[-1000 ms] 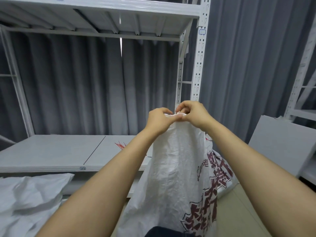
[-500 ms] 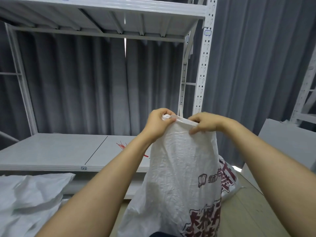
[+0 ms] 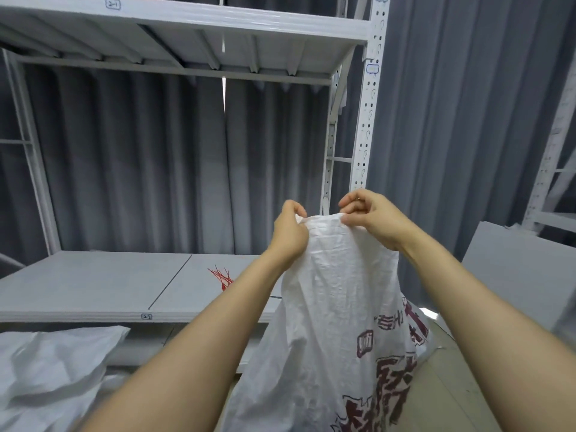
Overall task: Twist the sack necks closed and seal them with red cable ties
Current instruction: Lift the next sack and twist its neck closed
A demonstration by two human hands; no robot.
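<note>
While left hand and right hand each pinch the top hem of the printed white sack, it hangs upright below them, long axis vertical, neck spread and not yet twisted. Red cable ties lie ahead-left on the white rack shelf, nearer the left hand. Grey curtain behind; second white sack lower left.

The sack I hold is woven white plastic, crinkled and rough with a faint sheen, and its dark red print is matt. The second sack is the same crumpled weave. The red cable ties look like thin, smooth plastic. The shelf is painted metal, pale, matt and finely speckled. Its upright is punched white metal. The curtain is grey cloth, soft and matt.
</note>
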